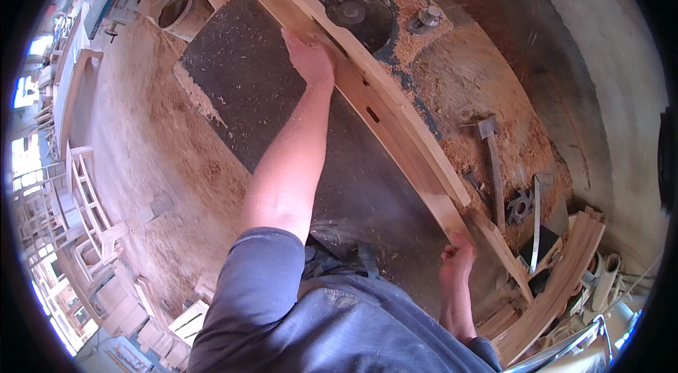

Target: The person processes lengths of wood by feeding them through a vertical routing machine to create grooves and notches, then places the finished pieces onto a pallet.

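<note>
A long, slightly curved pale wooden piece (395, 115) with small slots lies diagonally across a dark metal machine table (247, 90). My left hand (309, 56) presses flat on the piece's near edge, close to the round cutter opening (357, 14). My right hand (458, 260) grips the lower end of the piece at the table's near edge. Sawdust coats the machine top behind the piece.
A hammer (493, 161), a toothed cutter head (519, 207) and metal tools lie in sawdust at right. Curved wooden parts (565, 274) are stacked at lower right. Wooden chair frames (85, 210) stand at left on a sawdust-covered floor.
</note>
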A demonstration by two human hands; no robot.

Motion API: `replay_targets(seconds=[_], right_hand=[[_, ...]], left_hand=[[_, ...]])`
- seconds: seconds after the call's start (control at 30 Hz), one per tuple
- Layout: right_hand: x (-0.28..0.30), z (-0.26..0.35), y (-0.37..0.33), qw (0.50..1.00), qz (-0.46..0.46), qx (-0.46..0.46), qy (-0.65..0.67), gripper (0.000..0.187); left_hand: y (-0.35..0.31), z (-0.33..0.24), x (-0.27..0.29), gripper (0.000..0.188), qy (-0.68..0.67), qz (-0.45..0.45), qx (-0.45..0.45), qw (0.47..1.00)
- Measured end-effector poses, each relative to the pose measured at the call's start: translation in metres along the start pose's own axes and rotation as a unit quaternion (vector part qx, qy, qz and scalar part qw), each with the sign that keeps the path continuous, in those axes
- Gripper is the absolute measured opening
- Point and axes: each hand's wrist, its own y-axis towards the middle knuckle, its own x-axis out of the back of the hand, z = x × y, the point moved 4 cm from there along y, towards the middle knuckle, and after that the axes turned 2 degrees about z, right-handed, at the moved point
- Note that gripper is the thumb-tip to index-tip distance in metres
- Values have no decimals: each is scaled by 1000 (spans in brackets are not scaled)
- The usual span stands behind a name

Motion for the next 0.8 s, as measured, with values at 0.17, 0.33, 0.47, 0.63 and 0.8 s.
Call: replay_targets(seconds=[0.17,0.33,0.47,0.63,0.8], right_hand=[[-51,18,-29,999,42,6,-9,31],[-58,26,-36,993,115,27,-16,36],[-25,26,-44,962,144,201,-117,49],[-39,54,-74,608,114,678,-397,43],[-79,49,-37,519,228,760,-319,25]], left_hand=[[47,-14,5,32,3,0,8,1000],[65,-6,1,27,0,-12,15,1000],[74,-5,3,29,17,-17,17,1000],[83,11,2,28,15,-34,-1,999],[78,-6,-5,27,4,-7,-3,1000]])
